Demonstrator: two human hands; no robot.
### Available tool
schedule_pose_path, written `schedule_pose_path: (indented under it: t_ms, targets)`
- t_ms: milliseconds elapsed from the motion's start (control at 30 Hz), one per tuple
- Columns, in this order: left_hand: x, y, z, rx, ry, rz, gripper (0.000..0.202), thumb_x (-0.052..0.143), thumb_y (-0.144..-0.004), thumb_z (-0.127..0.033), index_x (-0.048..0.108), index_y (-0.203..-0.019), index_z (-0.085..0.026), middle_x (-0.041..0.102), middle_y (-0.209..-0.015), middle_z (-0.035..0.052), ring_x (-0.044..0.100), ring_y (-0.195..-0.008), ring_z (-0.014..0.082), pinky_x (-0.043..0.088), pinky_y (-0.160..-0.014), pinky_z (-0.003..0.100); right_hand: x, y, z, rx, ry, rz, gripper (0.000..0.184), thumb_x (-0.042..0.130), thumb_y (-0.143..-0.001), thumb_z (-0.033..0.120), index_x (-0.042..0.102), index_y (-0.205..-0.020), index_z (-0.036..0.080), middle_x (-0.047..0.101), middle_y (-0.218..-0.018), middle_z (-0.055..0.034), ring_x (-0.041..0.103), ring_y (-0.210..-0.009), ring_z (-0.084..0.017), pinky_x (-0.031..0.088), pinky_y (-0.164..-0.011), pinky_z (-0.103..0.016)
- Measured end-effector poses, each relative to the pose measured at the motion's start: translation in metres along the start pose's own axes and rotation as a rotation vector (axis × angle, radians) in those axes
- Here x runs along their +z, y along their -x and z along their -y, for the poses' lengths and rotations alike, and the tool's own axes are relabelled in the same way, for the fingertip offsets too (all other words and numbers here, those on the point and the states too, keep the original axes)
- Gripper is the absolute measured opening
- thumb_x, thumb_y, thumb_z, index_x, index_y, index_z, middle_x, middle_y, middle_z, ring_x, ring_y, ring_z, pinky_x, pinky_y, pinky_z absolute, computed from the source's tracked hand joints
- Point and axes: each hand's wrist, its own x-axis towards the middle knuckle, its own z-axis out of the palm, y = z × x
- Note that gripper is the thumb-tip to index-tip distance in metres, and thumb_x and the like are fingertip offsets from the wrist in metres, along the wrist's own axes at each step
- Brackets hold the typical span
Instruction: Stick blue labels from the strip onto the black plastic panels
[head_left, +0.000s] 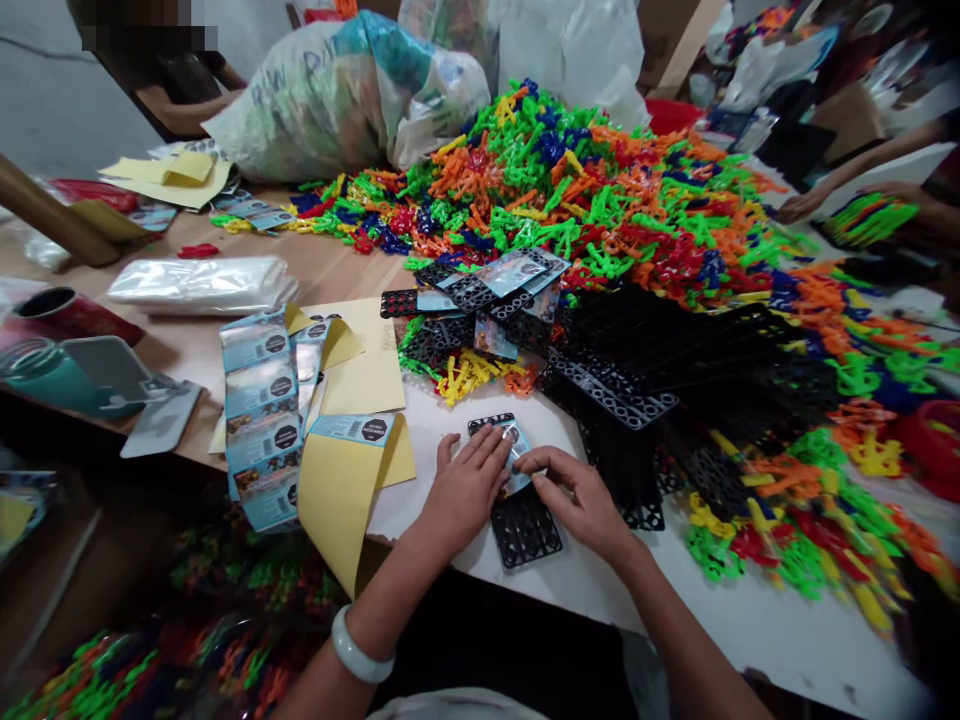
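A black plastic lattice strip [526, 532] lies on the white board in front of me, with a printed blue label [517, 482] across its middle. Flat over the label and the strip's upper part rests my left hand [474, 482], its fingers stretched out. My right hand [581, 500] has its fingers curled, with thumb and index finger pinched at the label's right edge. Part of the label is hidden under both hands. To the left, label sheets on yellow backing paper [341, 500] curl over the table edge.
A large heap of coloured plastic figures [570, 190] fills the back. Black lattice strips [697, 350] are piled at right. Labelled strips [502, 285] lie ahead. Clear plastic bags [202, 285], a phone stand [161, 410] and a jar [45, 375] are left. Other people work nearby.
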Motion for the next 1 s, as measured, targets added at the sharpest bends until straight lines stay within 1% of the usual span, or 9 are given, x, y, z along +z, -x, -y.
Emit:
schedule_pose_path:
  t_ms: [200,300,400,467,533,633,733,867,1000]
  targets:
    - [0.001,0.002,0.004,0.018,-0.017,0.046,0.043,0.035,-0.100,-0.028,0.039,-0.142,-0.024,0.045,-0.147,0.0103,0.034,-0.141,0.0217,0.013,-0.114,0.059,-0.010,0.008,0.012,0.230,-0.007,0.080,0.018,0.051,-0.092,0.032,0.065,-0.094,0.020,0.063,-0.065,0.0015,0.057,-0.049,-0.011,0.047,-0.048,-0.022]
    - [0.000,0.003,0.007,0.043,-0.014,0.069,0.043,0.035,-0.100,-0.034,0.040,-0.142,-0.029,0.040,-0.151,0.0091,0.029,-0.143,0.0231,0.004,-0.114,0.063,-0.020,0.011,0.011,0.322,-0.024,0.020,0.025,0.050,-0.093,0.039,0.065,-0.087,0.019,0.066,-0.072,-0.0002,0.051,-0.040,-0.008,0.041,-0.039,-0.021]
    - [-0.003,0.005,0.007,0.101,-0.024,0.081,0.044,0.042,-0.096,-0.043,0.042,-0.140,-0.037,0.030,-0.156,0.0109,0.022,-0.145,0.0289,0.001,-0.111,0.069,-0.020,0.008,0.006,0.147,0.120,-0.084,0.024,0.049,-0.095,0.035,0.066,-0.098,0.020,0.070,-0.094,-0.0057,0.066,-0.072,-0.015,0.056,-0.067,-0.028]
    - [-0.004,0.006,0.007,0.120,-0.029,0.096,0.045,0.045,-0.095,-0.046,0.045,-0.139,-0.038,0.027,-0.157,0.0129,0.019,-0.146,0.0321,0.002,-0.109,0.072,-0.011,0.006,0.000,-0.019,0.257,-0.066,0.027,0.046,-0.097,0.031,0.064,-0.112,0.020,0.068,-0.114,-0.0092,0.062,-0.108,-0.022,0.050,-0.096,-0.040]
    - [-0.004,0.006,0.008,0.124,-0.030,0.115,0.044,0.044,-0.095,-0.047,0.046,-0.138,-0.036,0.025,-0.157,0.0135,0.016,-0.146,0.0337,0.003,-0.108,0.073,0.001,0.008,-0.008,-0.111,0.405,0.000,0.035,0.043,-0.098,0.030,0.056,-0.129,0.020,0.058,-0.133,-0.0109,0.047,-0.130,-0.025,0.040,-0.107,-0.048]
    - [-0.002,0.008,0.010,0.132,-0.044,0.121,0.048,0.040,-0.095,-0.051,0.042,-0.141,-0.037,0.021,-0.159,0.0113,0.012,-0.147,0.0339,0.002,-0.108,0.073,0.016,0.022,-0.020,-0.133,0.623,0.065,0.054,0.041,-0.099,0.036,0.030,-0.149,0.017,0.040,-0.149,-0.0131,0.028,-0.143,-0.026,0.033,-0.112,-0.054]
    - [0.001,0.012,0.010,0.150,-0.095,0.093,0.053,0.033,-0.096,-0.053,0.030,-0.147,-0.036,0.020,-0.159,0.0060,0.009,-0.148,0.0304,-0.004,-0.111,0.070,0.019,0.039,-0.028,-0.125,0.793,0.066,0.065,0.039,-0.100,0.039,0.010,-0.154,0.017,0.032,-0.154,-0.0111,0.019,-0.146,-0.026,0.026,-0.115,-0.054]
    - [0.005,0.022,0.006,0.170,-0.203,0.048,0.057,0.028,-0.099,-0.048,0.024,-0.150,-0.025,0.024,-0.158,0.0031,0.010,-0.148,0.0242,-0.008,-0.116,0.062,0.018,0.047,-0.031,-0.119,0.907,0.071,0.062,0.035,-0.101,0.037,0.008,-0.154,0.020,0.032,-0.154,-0.0058,0.016,-0.147,-0.026,0.023,-0.116,-0.052]
    - [0.011,0.038,-0.006,0.052,-0.276,-0.005,0.069,0.034,-0.095,-0.054,0.030,-0.147,-0.009,0.025,-0.156,0.0154,0.013,-0.147,0.0286,0.009,-0.119,0.057,0.025,0.043,-0.029,-0.078,0.938,0.026,0.056,0.033,-0.101,0.035,0.019,-0.153,0.018,0.032,-0.154,-0.0080,0.020,-0.145,-0.027,0.024,-0.115,-0.052]
